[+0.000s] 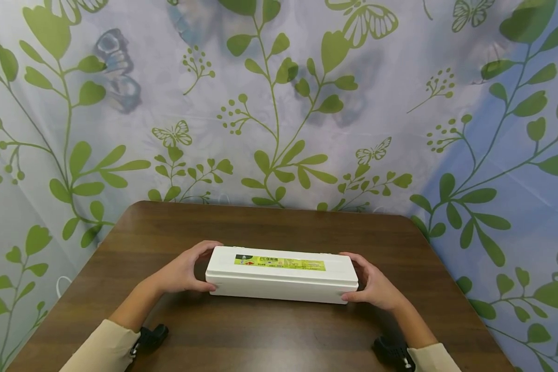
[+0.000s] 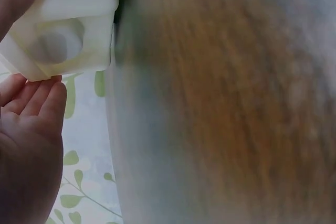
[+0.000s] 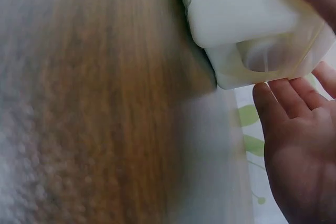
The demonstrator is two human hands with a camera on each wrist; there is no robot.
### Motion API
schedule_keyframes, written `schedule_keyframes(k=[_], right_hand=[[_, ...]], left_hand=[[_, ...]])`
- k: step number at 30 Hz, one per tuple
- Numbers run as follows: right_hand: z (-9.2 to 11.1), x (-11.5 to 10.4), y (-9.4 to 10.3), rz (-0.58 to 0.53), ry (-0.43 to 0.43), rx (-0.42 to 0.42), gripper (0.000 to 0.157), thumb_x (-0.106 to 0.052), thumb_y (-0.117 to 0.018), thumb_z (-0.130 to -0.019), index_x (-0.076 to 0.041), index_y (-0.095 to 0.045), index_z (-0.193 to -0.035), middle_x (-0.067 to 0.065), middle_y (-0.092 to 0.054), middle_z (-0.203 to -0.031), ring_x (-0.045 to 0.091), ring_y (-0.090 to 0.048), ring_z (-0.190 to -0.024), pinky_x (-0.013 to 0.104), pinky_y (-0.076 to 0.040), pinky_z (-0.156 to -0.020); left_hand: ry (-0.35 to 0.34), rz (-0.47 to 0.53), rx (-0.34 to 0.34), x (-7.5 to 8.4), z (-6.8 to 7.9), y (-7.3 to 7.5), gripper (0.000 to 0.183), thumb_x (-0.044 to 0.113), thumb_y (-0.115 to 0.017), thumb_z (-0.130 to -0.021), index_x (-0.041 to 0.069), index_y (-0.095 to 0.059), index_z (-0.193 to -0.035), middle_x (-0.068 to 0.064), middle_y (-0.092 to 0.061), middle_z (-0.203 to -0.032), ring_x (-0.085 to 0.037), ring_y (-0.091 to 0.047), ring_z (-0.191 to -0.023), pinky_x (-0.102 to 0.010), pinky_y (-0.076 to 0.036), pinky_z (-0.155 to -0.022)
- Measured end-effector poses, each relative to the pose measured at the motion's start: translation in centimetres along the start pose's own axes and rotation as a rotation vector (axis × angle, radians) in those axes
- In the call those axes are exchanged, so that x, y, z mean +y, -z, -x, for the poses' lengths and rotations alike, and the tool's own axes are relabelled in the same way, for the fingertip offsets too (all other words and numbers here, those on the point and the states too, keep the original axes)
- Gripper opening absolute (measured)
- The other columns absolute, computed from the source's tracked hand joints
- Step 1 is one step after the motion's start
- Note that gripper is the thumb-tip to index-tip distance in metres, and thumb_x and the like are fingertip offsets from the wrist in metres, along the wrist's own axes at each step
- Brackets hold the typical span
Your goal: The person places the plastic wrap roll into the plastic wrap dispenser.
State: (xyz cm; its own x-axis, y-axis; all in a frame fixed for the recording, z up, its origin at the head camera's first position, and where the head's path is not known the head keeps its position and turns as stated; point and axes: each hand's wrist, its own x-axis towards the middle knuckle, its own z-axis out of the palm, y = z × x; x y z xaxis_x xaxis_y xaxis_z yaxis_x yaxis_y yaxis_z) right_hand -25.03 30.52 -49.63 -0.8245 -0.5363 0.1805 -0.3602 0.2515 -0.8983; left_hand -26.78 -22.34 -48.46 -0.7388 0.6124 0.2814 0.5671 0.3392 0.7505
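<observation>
A long white cling film box (image 1: 283,287) with a green and yellow label on its lid lies on the table, tilted slightly in the head view. My left hand (image 1: 186,270) grips its left end, thumb at the front lower corner and fingers at the back edge. At the opposite end my right hand (image 1: 371,283) holds it the same way. In the left wrist view the end of the box (image 2: 100,40) shows a round recess near the left fingertips. The right wrist view shows a similar recess in the other end of the box (image 3: 231,72).
The brown wooden table (image 1: 269,330) extends around the box on all sides. Behind it hangs a pale curtain (image 1: 279,103) printed with green leaves and butterflies. A dark strap with a small device (image 1: 151,338) sits on the left wrist, another device (image 1: 392,354) on the right.
</observation>
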Motion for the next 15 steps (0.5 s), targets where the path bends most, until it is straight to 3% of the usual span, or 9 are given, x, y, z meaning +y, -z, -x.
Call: schedule_keyframes(k=[8,15], right_hand=[[0.04,-0.24,-0.18,0.076,0.001,0.030,0.095,-0.004,-0.090,-0.076,-0.006,-0.034,-0.154,0.016,-0.050,-0.142,0.011,-0.060,-0.116,0.028,-0.057,-0.088],[0.13,0.06,-0.47,0.078,0.060,0.063,0.091,-0.002,-0.091,-0.073,-0.005,-0.041,-0.149,0.020,-0.054,-0.138,0.012,-0.064,-0.113,0.029,-0.059,-0.085]], left_hand=[[-0.032,-0.053,0.043,-0.18,-0.03,-0.19,0.089,0.025,-0.097,-0.070,0.013,-0.049,-0.144,-0.002,-0.056,-0.141,-0.016,-0.056,-0.127,-0.032,-0.049,-0.110],[-0.041,-0.062,0.059,-0.11,-0.02,-0.34,0.088,0.025,-0.097,-0.069,0.011,-0.051,-0.143,-0.004,-0.059,-0.139,-0.016,-0.058,-0.125,-0.030,-0.050,-0.108]])
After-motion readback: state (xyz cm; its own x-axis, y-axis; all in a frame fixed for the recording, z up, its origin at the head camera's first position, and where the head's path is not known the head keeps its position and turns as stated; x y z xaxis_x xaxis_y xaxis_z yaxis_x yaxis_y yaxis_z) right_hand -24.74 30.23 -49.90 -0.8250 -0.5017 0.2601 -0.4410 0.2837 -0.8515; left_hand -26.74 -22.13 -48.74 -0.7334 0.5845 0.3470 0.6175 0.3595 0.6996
